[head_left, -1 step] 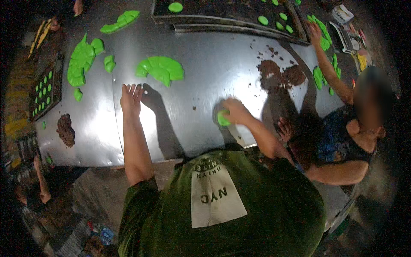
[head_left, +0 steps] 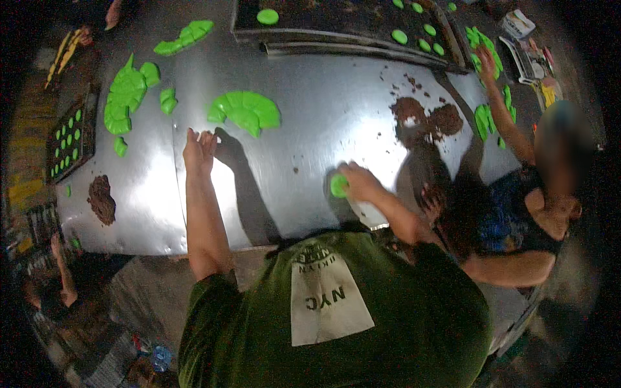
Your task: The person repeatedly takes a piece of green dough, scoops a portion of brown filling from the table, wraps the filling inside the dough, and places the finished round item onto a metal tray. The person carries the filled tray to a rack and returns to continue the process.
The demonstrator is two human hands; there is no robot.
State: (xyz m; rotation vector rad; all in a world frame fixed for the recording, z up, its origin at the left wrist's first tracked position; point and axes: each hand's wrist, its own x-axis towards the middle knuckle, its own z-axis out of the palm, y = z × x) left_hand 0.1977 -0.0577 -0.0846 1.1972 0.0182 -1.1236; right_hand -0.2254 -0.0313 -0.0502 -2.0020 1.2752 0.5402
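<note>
Fingers (head_left: 346,173) of the right hand (head_left: 359,182) curl around a small round green dough disc (head_left: 338,185), pressing it on the shiny steel counter (head_left: 323,116). Left hand (head_left: 199,150) lies flat, released, at nine o'clock from it; a fan-shaped green dough slab (head_left: 246,111) sits at eleven o'clock.

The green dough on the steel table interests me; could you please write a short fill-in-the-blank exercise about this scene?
1. The right hand presses a small round piece of dough coloured ____.
2. The left hand rests flat and empty on the ____ table.
3. The crumbly pile near the table's left edge is ____.

Missing words: green; metal; brown
</note>
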